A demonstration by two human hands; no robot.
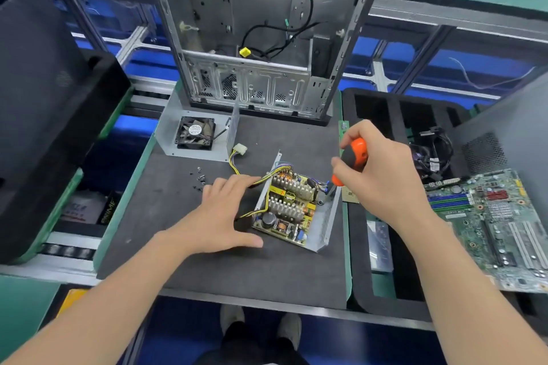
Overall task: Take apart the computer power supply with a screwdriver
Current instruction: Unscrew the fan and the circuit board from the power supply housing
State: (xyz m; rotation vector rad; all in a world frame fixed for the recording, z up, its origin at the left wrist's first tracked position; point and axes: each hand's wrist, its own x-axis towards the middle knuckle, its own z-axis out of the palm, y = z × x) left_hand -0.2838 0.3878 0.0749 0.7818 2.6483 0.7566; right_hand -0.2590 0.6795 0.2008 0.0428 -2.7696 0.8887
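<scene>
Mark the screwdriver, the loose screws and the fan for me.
screwdriver (355,153), head view, orange and black handle.
loose screws (201,178), head view, middle of the scattered cluster.
fan (194,129), head view, round label on its hub.

Power supply (293,210): cover off; grey metal tray holding a yellow-green circuit board with finned heatsinks and coils; lies flat, skewed, on the dark tabletop (267,270).
Wires (232,161): yellow and black, running from the board's left side to a white connector (240,149).
Cover (221,142): bent grey sheet with a black fan (194,133), apart, far left.
Screwdriver (353,160): orange-and-black handle, tilted, tip down at the tray's far right corner.
</scene>
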